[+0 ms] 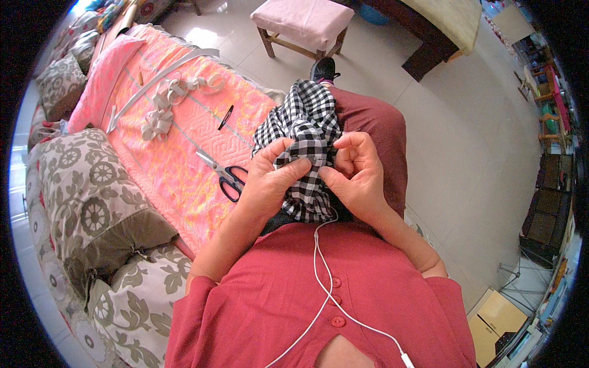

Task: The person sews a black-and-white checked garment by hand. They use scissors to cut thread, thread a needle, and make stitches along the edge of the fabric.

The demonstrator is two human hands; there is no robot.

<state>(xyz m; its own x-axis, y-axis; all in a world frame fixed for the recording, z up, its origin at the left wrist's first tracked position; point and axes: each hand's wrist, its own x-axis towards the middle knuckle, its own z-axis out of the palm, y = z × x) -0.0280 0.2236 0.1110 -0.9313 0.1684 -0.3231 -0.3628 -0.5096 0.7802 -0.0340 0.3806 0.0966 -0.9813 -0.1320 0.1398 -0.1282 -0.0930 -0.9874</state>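
Observation:
Black-and-white gingham fabric [308,115] lies bunched over my lap, with a gathered edge towards my belly. My left hand [280,172] pinches a fold of it between thumb and fingers. Just to the right, my right hand [356,172] has its fingers curled and its thumb tip against the cloth's edge; whether it grips cloth or something thin, such as a needle or thread, I cannot tell. Scissors with dark handles [232,183] rest beside my left forearm, their blades pointing away to the left.
A pink quilted cover [193,124] bears a curled pale ribbon [161,110], a long flat strip [161,76], a small black clip-like item [226,117] and a thin brown item [141,78]. Patterned cushions [101,184] lie left. A padded stool [303,20] stands ahead. White earphone cables [316,239] cross my shirt.

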